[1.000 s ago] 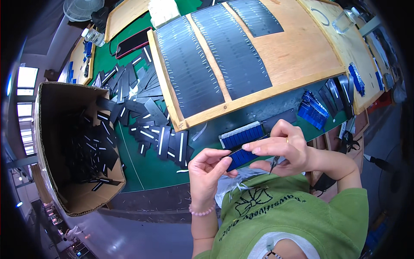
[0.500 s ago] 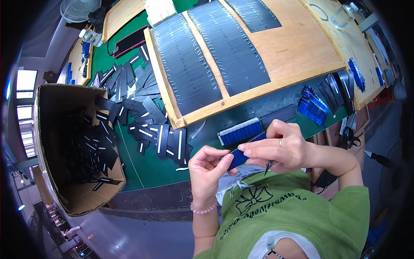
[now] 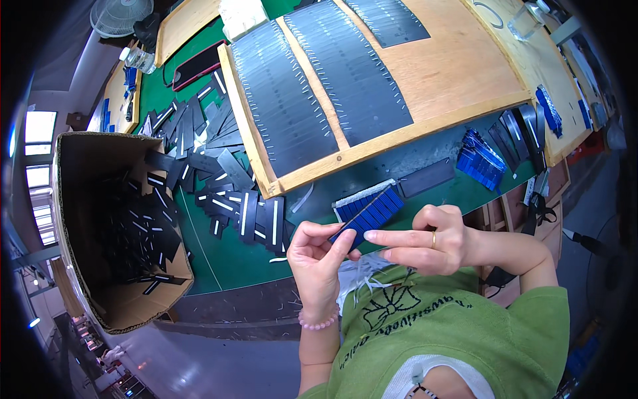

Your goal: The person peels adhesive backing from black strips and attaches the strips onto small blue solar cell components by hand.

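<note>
My left hand (image 3: 318,267), wearing a pink bead bracelet, pinches the near-left end of a dark-edged strip of blue segments (image 3: 374,214) between thumb and fingers. The strip slants up and away to the right above the table. From the right, my right hand (image 3: 438,245), with a ring, reaches in with extended fingers, their tips at or close to the strip's lower edge. Its other fingers are curled, and whatever they may hold is hidden. Just behind the held strip, a white-edged blue piece (image 3: 352,197) lies partly covered on the green table (image 3: 206,259).
Ahead, a wooden-framed board (image 3: 458,73) bears rows of black strips (image 3: 282,100). Black pieces with white bars (image 3: 249,216) lie heaped at left, beside a cardboard box (image 3: 126,309) of similar pieces. A blue bundle (image 3: 482,163) and a flat dark strip (image 3: 427,177) lie right.
The strip has tilted so that more of its blue face shows. My right hand has drawn slightly back and down from it. The dark pointed tip seen under that hand no longer shows.
</note>
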Demonstrator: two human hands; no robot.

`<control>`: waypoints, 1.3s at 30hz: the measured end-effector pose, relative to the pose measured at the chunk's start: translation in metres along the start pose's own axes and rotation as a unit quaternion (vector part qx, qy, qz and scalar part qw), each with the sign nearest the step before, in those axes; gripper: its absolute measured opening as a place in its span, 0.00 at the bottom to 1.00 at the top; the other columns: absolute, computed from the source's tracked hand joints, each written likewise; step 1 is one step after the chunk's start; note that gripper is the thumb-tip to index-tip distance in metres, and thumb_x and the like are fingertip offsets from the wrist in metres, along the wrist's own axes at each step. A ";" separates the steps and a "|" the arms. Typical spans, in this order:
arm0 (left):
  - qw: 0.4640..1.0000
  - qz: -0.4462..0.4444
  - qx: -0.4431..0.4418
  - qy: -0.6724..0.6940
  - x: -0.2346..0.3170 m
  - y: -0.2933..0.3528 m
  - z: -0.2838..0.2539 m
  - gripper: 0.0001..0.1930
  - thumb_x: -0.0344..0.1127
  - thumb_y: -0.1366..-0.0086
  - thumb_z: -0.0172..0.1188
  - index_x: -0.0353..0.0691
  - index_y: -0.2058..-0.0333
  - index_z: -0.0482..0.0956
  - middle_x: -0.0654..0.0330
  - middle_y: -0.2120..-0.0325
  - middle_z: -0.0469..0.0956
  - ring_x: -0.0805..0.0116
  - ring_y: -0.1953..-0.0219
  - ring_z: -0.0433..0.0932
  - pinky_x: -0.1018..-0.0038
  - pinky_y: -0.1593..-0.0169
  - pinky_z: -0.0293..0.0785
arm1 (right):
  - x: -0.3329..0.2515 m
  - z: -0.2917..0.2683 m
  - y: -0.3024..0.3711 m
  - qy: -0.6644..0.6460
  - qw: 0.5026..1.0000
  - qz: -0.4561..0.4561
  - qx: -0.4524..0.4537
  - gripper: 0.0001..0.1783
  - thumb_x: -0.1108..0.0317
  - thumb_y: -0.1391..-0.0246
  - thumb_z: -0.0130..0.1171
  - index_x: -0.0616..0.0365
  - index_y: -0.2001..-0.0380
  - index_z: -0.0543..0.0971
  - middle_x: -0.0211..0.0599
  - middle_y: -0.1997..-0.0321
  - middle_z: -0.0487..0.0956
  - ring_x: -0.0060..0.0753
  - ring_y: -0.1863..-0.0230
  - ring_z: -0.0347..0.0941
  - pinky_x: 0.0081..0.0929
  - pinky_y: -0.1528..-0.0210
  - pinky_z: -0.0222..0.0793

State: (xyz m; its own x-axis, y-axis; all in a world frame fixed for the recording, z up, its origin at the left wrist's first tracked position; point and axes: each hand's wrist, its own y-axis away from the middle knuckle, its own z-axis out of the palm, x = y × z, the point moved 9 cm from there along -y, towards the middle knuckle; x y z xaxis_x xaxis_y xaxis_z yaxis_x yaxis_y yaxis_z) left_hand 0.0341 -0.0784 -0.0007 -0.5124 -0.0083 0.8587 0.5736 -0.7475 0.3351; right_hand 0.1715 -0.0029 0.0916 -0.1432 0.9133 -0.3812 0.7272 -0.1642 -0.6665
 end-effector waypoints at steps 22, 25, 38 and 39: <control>0.995 0.086 0.056 0.000 0.006 0.004 -0.004 0.14 0.16 0.49 0.63 0.37 0.71 0.68 0.53 0.70 0.78 0.76 0.76 0.77 0.84 0.77 0.74 | -0.001 0.018 0.008 -0.064 0.997 0.054 0.004 0.24 0.75 0.75 0.64 0.51 0.66 0.74 0.30 0.54 0.80 0.24 0.81 0.56 0.14 0.85 0.55; 0.995 0.080 0.059 0.002 0.005 0.003 -0.005 0.14 0.16 0.50 0.64 0.38 0.71 0.67 0.53 0.70 0.78 0.76 0.76 0.76 0.85 0.77 0.73 | 0.004 0.020 0.010 -0.031 0.997 0.066 -0.010 0.22 0.74 0.71 0.65 0.51 0.65 0.74 0.29 0.53 0.80 0.23 0.79 0.57 0.15 0.85 0.57; 0.995 0.062 -0.038 0.072 0.002 0.004 0.005 0.08 0.20 0.41 0.56 0.29 0.62 0.70 0.50 0.68 0.78 0.68 0.71 0.79 0.73 0.68 0.79 | 0.036 -0.007 0.005 -0.008 0.989 0.149 -0.003 0.32 0.74 0.71 0.71 0.55 0.57 0.70 0.43 0.46 0.74 0.26 0.78 0.59 0.17 0.75 0.59; 0.995 0.064 -0.038 0.074 0.002 0.004 0.005 0.08 0.20 0.41 0.56 0.29 0.62 0.70 0.50 0.68 0.78 0.68 0.71 0.79 0.73 0.68 0.79 | 0.040 -0.012 0.006 -0.025 0.984 0.172 0.032 0.32 0.74 0.70 0.70 0.56 0.57 0.70 0.43 0.47 0.75 0.26 0.78 0.61 0.17 0.76 0.61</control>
State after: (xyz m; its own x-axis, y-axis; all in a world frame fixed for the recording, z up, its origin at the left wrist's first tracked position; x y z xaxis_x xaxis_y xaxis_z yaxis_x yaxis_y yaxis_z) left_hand 0.0387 -0.0782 0.0044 -0.5298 -0.1993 0.8244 0.5924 -0.7826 0.1915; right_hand 0.1783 0.0374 0.0797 0.0698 0.7804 -0.6214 0.6950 -0.4849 -0.5309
